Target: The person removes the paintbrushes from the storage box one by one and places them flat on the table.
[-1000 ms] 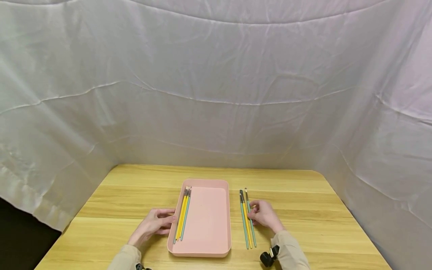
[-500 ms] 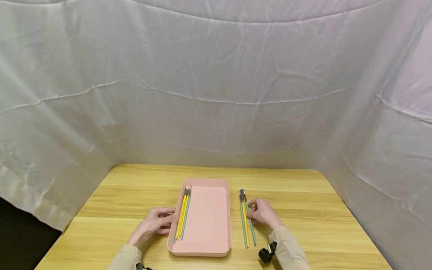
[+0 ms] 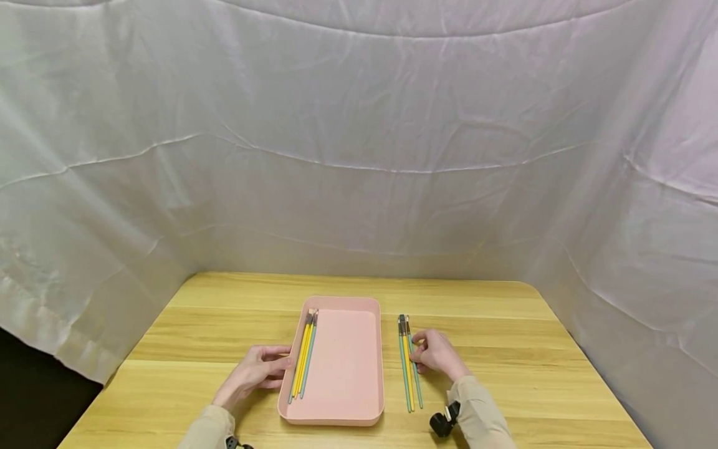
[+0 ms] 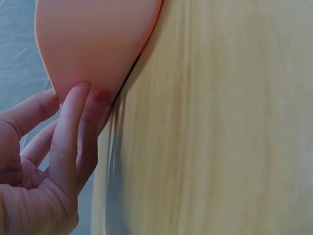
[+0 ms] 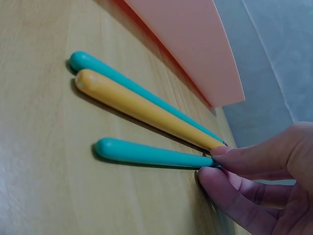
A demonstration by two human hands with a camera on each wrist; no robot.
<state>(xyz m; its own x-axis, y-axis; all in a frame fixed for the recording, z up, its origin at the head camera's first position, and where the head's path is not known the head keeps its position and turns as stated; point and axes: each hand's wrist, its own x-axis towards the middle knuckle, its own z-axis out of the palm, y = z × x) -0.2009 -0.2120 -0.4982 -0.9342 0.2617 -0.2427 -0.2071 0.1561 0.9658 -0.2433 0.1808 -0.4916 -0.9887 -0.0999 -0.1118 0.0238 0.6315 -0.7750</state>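
My left hand (image 3: 255,373) rests against the left side of a pink tray (image 3: 348,374), its fairly straight fingertips touching the wall (image 4: 98,49). Inside the tray, several yellow and teal paintbrushes (image 3: 303,358) lie along the left wall, bristles toward the back. To the tray's right, my right hand (image 3: 440,355) pinches a teal paintbrush (image 5: 151,154) between thumb and fingers, low at the table. Left of it lie a yellow paintbrush (image 5: 142,110) and another teal paintbrush (image 5: 132,85), side by side. The fingers hide part of the pinched brush.
A wooden table (image 3: 505,324) carries everything. Grey-white fabric (image 3: 359,156) hangs behind it and along both sides. A small black device (image 3: 445,421) sits at the right wrist, below the beige sleeve (image 3: 482,411).
The right hand has shifted slightly left, and the loose brushes now lie closer together, the right teal one nearer the yellow one. The left hand and tray stay in place.
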